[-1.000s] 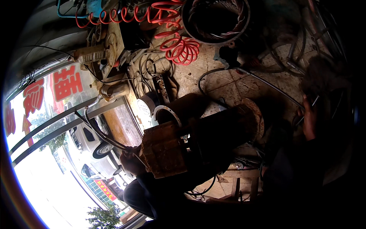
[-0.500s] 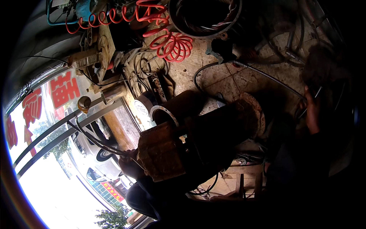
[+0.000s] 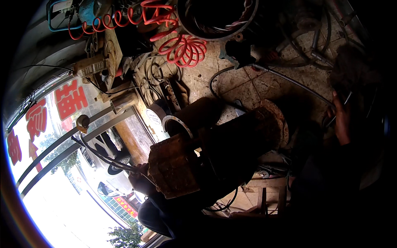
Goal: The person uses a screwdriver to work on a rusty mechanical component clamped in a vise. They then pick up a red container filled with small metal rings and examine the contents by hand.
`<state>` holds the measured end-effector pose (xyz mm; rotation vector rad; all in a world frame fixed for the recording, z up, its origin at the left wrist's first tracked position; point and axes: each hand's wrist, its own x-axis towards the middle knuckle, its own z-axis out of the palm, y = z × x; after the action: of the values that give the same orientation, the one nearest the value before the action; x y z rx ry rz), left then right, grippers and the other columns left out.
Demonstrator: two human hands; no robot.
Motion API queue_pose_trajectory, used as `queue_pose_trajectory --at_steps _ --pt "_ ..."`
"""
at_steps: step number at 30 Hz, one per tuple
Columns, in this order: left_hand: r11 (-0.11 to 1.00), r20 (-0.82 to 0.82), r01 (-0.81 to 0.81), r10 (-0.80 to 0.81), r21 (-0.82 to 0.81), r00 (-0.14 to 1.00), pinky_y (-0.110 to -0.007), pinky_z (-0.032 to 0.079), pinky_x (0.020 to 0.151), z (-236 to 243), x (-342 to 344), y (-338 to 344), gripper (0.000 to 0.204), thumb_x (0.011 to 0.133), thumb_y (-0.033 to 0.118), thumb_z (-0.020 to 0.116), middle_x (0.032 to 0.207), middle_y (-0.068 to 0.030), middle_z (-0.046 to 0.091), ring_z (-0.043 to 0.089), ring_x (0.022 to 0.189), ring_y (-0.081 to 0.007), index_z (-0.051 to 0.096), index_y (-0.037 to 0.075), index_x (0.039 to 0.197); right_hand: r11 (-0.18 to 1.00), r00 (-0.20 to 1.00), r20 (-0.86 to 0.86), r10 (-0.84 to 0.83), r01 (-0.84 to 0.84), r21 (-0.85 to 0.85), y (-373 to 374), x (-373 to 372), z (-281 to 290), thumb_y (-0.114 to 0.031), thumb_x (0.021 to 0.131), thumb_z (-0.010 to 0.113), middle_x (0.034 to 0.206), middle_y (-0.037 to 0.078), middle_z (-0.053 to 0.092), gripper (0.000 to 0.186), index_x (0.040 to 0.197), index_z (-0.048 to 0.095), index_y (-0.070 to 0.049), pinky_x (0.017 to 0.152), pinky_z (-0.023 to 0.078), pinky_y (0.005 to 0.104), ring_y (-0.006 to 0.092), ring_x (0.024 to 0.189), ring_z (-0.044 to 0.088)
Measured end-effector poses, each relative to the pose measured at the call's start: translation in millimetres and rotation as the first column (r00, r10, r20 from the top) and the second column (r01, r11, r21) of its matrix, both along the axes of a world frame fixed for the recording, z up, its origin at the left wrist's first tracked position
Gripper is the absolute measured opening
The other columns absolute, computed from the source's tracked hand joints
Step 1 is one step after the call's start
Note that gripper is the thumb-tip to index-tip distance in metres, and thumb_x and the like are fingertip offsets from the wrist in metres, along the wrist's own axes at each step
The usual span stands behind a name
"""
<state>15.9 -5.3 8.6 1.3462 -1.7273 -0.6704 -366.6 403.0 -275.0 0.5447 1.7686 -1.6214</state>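
A rusty, cylindrical motor-like housing (image 3: 175, 165) lies in front of me, its round flange (image 3: 275, 122) toward the right. Beside its left end, my left hand (image 3: 140, 180) is closed around several dark cable leads (image 3: 105, 156), which stretch up and left. Deep shadow covers part of these fingers. At the far right, my right hand (image 3: 341, 122) appears closed on a thin, shiny metal rod (image 3: 348, 97), seen above and below the fingers. Near its fingertips ends a long grey rod or hose (image 3: 295, 82); whether they touch, I cannot tell.
Behind the housing lies an open metal tube (image 3: 196, 115). A coiled red air hose (image 3: 186, 51) and a large round ring-shaped casing with wire inside (image 3: 252, 22) stand farther back. Loose cables (image 3: 155, 72) cover the tiled floor (image 3: 231, 89). Glass doors (image 3: 53, 165) are at left.
The view has shifted slightly. The free ends of the cable leads sit a little lower and farther left. My right hand has tilted slightly, and the housing stays in place.
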Motion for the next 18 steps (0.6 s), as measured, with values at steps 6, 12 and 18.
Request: queue_pose_trajectory --at_steps 6,12,18 --pt "0.996 0.099 -0.078 0.081 -0.03 0.992 -0.038 0.06 0.067 2 -11 7 0.028 0.08 -0.009 0.063 0.089 -0.018 0.064 0.067 0.073 -0.0273 0.055 -0.007 0.107 1.0 1.0 0.017 -0.019 0.019 0.012 -9 -1 10 -0.028 0.094 0.064 0.072 -0.003 0.044 0.02 0.091 0.057 -0.008 0.049 0.034 0.0245 0.008 0.056 0.041" --pt "0.993 -0.111 0.018 -0.005 0.12 0.994 -0.042 0.061 0.069 -2 86 -33 0.028 0.09 0.002 0.056 0.095 -0.0216 0.061 0.067 0.074 -0.0324 0.049 -0.009 0.115 1.0 1.0 0.02 -0.008 0.009 -0.008 -12 -3 19 -0.025 0.096 0.062 0.071 -0.003 0.042 0.018 0.095 0.057 -0.008 0.049 0.034 0.0243 0.0071 0.058 0.04" --pt "0.962 -0.257 -0.171 0.224 0.212 0.94 -0.041 0.062 0.065 -8 75 -30 0.028 0.09 0.0 0.056 0.096 -0.0216 0.061 0.066 0.078 -0.0316 0.049 -0.007 0.116 1.0 0.999 0.019 -0.027 0.027 -0.01 -10 -1 14 -0.025 0.095 0.061 0.074 -0.001 0.044 0.021 0.099 0.057 -0.004 0.049 0.036 0.0258 0.0091 0.055 0.041"
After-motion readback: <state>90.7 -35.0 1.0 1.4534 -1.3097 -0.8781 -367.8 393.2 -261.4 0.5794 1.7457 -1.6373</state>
